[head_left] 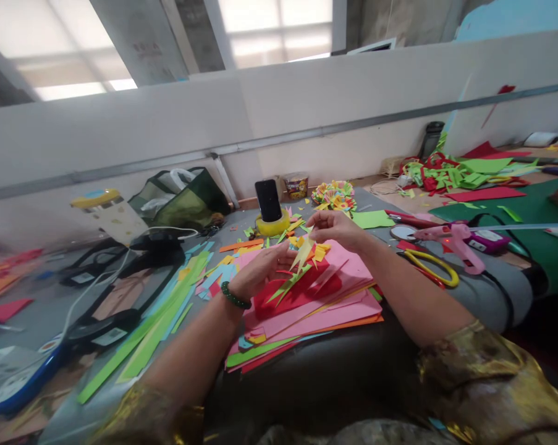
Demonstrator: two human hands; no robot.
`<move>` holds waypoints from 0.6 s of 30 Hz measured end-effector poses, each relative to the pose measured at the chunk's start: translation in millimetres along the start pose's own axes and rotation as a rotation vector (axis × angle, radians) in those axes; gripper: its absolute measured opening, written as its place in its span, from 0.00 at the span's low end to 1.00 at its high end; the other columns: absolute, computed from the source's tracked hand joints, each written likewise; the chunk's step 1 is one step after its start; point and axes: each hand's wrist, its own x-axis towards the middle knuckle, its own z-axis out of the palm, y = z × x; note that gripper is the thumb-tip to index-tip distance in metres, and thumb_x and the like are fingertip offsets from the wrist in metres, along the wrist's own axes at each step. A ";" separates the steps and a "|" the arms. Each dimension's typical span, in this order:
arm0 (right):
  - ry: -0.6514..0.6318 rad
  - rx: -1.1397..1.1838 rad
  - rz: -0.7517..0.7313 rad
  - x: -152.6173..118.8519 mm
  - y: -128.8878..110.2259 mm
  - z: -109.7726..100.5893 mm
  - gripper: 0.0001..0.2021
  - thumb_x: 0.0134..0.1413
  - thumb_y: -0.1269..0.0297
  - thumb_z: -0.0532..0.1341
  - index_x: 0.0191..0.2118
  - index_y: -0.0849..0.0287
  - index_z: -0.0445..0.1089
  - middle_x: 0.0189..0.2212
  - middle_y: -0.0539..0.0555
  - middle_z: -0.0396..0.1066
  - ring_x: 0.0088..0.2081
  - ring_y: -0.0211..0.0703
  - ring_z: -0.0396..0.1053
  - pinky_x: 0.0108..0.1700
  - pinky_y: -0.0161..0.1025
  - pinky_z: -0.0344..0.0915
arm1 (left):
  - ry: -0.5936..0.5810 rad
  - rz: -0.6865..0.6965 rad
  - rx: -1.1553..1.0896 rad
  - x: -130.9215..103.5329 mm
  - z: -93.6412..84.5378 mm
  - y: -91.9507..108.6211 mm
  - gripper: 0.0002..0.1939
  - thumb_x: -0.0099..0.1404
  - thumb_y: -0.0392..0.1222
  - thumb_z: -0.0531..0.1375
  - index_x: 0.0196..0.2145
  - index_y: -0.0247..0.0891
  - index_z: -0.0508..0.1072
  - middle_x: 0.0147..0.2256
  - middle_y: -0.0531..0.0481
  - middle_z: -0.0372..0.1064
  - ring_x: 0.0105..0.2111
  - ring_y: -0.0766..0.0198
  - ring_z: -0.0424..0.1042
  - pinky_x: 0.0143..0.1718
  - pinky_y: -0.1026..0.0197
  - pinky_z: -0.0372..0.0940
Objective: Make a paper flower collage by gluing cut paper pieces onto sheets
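Note:
My right hand (335,230) pinches the top of a pale yellow paper piece (301,253) that hangs over a stack of coloured sheets. My left hand (273,266), with a green bead bracelet at its wrist, is beside the piece, palm turned inward and fingers loosely spread. Whether its fingertips touch the paper is unclear. Beneath both hands lie red paper (279,298) and pink sheets (353,303), with green and orange edges below. Small yellow and orange cut pieces (321,251) and light green slivers (290,284) lie on the stack.
Behind the stack, a phone (268,201) stands at a yellow tape roll (273,224). Green strips (144,340) and a blue-handled tool (26,383) lie left. Yellow-handled scissors (434,267) and a pink glue gun (459,241) lie right. A folded paper cluster (334,196) sits behind.

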 end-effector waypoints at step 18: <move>-0.156 -0.092 -0.048 -0.5 6.7 2.4 0.13 0.36 0.65 0.68 0.33 0.60 0.71 0.20 0.44 0.69 0.23 0.33 0.65 0.27 0.32 0.62 | 0.031 0.202 0.353 -1.7 11.8 -6.5 0.20 0.50 0.57 0.67 0.21 0.35 0.71 0.20 0.55 0.62 0.23 0.69 0.58 0.27 0.64 0.57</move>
